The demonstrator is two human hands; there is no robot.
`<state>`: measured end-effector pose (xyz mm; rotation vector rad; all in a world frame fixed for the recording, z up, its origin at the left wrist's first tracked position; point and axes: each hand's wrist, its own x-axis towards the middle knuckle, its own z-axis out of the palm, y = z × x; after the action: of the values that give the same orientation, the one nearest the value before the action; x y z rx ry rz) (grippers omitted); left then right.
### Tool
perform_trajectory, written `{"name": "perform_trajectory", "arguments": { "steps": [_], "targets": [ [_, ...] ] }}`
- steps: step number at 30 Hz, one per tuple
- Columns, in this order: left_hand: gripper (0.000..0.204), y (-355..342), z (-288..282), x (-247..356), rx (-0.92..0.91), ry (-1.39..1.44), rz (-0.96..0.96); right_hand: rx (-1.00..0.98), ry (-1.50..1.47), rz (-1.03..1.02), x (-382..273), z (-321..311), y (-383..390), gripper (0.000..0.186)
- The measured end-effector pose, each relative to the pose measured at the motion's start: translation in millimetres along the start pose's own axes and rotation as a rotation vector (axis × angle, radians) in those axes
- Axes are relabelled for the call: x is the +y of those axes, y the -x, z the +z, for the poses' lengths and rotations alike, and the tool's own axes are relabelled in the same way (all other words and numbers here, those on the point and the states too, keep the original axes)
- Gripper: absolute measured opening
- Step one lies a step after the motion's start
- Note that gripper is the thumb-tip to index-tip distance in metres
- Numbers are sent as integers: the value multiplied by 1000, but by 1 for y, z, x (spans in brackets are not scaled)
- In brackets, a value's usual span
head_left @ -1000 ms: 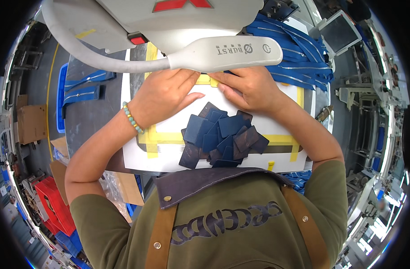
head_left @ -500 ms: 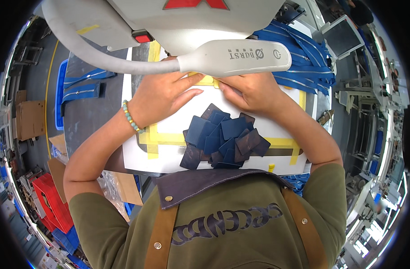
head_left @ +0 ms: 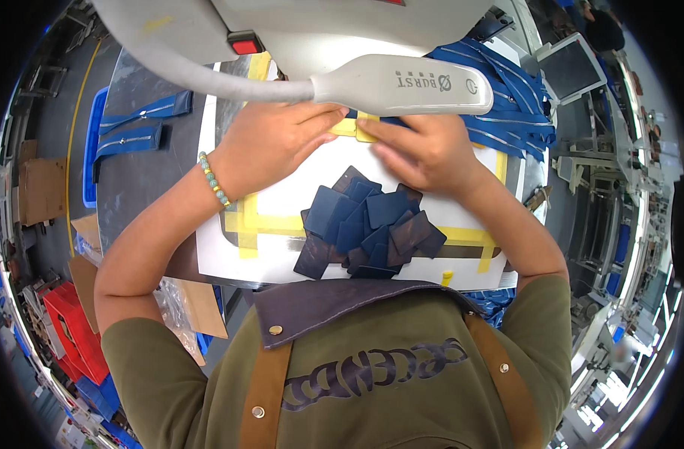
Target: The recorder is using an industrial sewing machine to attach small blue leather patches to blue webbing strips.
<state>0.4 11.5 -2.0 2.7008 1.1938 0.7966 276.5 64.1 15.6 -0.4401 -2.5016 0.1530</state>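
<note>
My left hand point(head_left: 278, 146) lies with fingers extended on the yellow-taped guide point(head_left: 342, 127) beneath the machine head point(head_left: 342, 30). My right hand point(head_left: 428, 153) reaches the guide's right side, index finger on it and thumb apart, slightly blurred. A strip of dark blue material shows behind the guide; some fingertips and the area beyond are hidden by a pale paddle-shaped attachment point(head_left: 402, 82) on a bent tube. A pile of small, dark blue rounded-square pieces point(head_left: 372, 224) lies on the white board point(head_left: 275, 269) between my forearms.
Blue zippered strips point(head_left: 495, 93) are heaped at back right; others point(head_left: 132, 138) lie left on the grey table point(head_left: 155, 217). A blue tray point(head_left: 95, 146), cardboard box point(head_left: 43, 191) and red crate point(head_left: 72, 329) stand left. A person in dark clothing point(head_left: 604, 30) is at far top right.
My right thumb has moved down and away from the guide's edge, and its index finger now extends over it. My left hand stays nearly in place; the whole view has shifted slightly.
</note>
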Motion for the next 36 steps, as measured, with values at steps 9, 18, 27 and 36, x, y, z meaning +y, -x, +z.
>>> {"name": "perform_trajectory", "arguments": {
  "steps": [9,18,27,36],
  "targets": [
    [35,1,-2,6,46,-77,43,73,159,-109,-3,0,-1,27],
    [34,2,-2,10,77,-92,55,-57,108,-37,-16,5,1,25],
    [34,2,-1,10,30,-225,155,-53,48,33,-16,5,7,28],
    [43,-10,-20,5,-89,-300,225,-44,33,43,-15,4,8,27]
  ]
}}
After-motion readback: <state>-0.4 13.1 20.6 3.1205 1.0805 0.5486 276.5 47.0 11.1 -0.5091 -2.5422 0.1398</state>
